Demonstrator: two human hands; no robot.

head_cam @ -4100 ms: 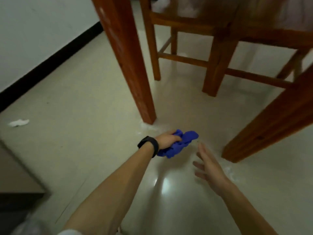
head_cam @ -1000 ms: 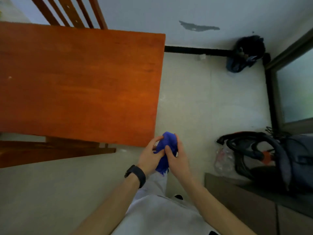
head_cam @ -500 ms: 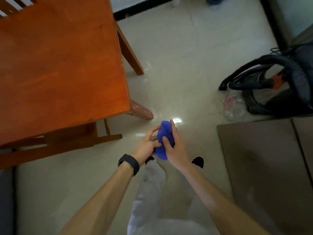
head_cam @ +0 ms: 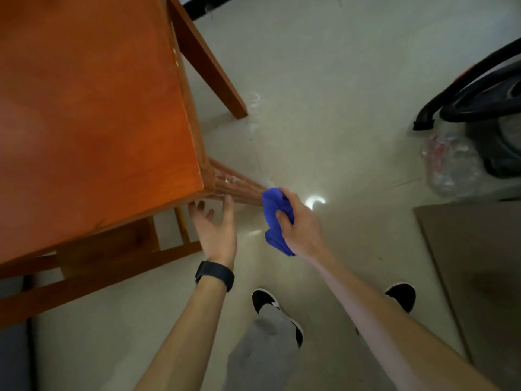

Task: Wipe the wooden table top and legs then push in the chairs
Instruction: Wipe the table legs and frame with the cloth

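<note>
A wooden bench (head_cam: 90, 108) is seen from above and fills the upper left, its orange-brown top bare. Two of its legs are shown slanting out over the pale floor (head_cam: 324, 94): a far leg (head_cam: 208, 60) and a near leg (head_cam: 239, 187) below the closest corner.

A crumpled blue cloth (head_cam: 275, 213) is grasped in the right grip (head_cam: 298, 224), with the fingers and thumb curled round it. The cloth's upper end is held against the near leg, low on its length, and its lower end hangs out beneath the palm.

The left grip (head_cam: 217, 230) is released, with the fingers spread and relaxed. It is raised just under the bench corner, beside the top of the near leg. Whether the fingertips touch the wood cannot be told. A black wristband (head_cam: 214, 275) is worn on that wrist.

A wooden chair (head_cam: 112, 258) is seen at the lower left, partly beneath the bench top.

A grey trouser leg (head_cam: 262, 348) and black shoes (head_cam: 401, 296) are seen on the floor below the arms. A clear plastic bag (head_cam: 448, 165) and black hoses (head_cam: 465, 88) are found at the right edge, well apart from the bench.
</note>
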